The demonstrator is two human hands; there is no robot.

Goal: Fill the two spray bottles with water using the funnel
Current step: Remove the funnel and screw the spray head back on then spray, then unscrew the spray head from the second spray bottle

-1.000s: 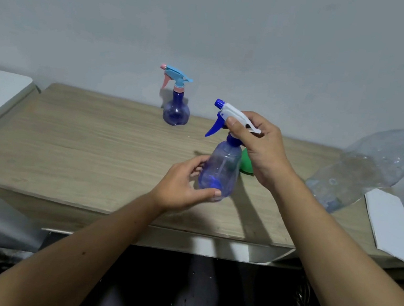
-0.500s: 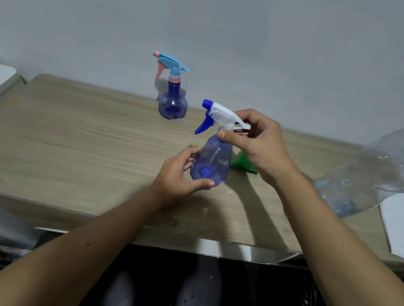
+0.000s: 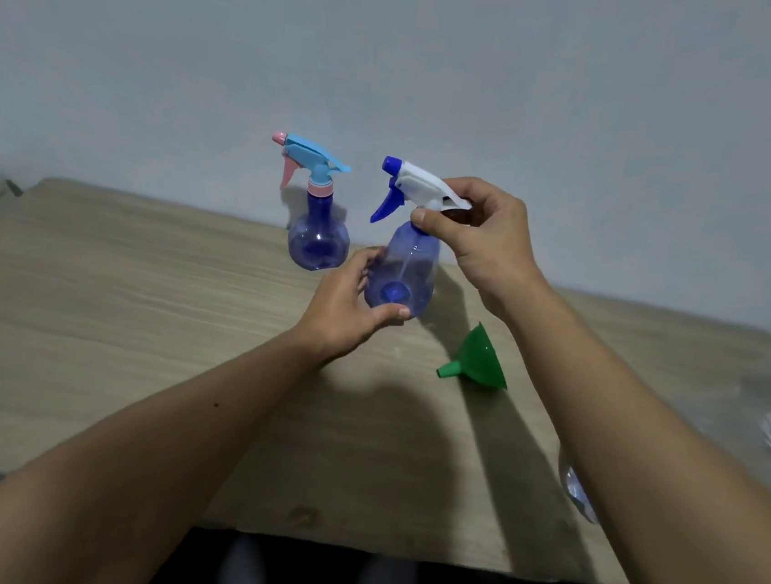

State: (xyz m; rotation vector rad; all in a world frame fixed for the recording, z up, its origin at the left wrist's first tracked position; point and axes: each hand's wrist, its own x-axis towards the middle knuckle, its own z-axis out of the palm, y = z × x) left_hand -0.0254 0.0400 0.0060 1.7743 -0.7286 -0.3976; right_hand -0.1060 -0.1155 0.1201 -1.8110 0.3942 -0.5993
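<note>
Item, nearest: two bare forearms reaching in from the lower corners over the wooden table (image 3: 87,308). Item: green funnel (image 3: 478,361), lying on its side on the tabletop beside the right forearm, spout pointing left; a second ago it was mostly hidden behind the held bottle and right hand, and it now lies in full view, ready to hand, since the camera and the held bottle have shifted. Item: left hand (image 3: 348,307), cupped under the base of the held spray bottle (image 3: 402,270), thumb curled across the front of its base and fingers round the far side. The bottle is clear blue, shows no water, is carried above the table and has come from a slant to nearly upright. Item: right hand (image 3: 480,230), which has moved from lying over the white-and-blue trigger head (image 3: 416,188) to pinching at the collar with thumb and curled fingers, wrist raised; judged, this is the grip for unscrewing, so filling has not begun. Item, farthest: second spray bottle (image 3: 318,237), pink-and-light-blue head, standing untouched near the wall. Item, right edge: a large clear bottle (image 3: 583,495), blurred and mostly out of view.
</note>
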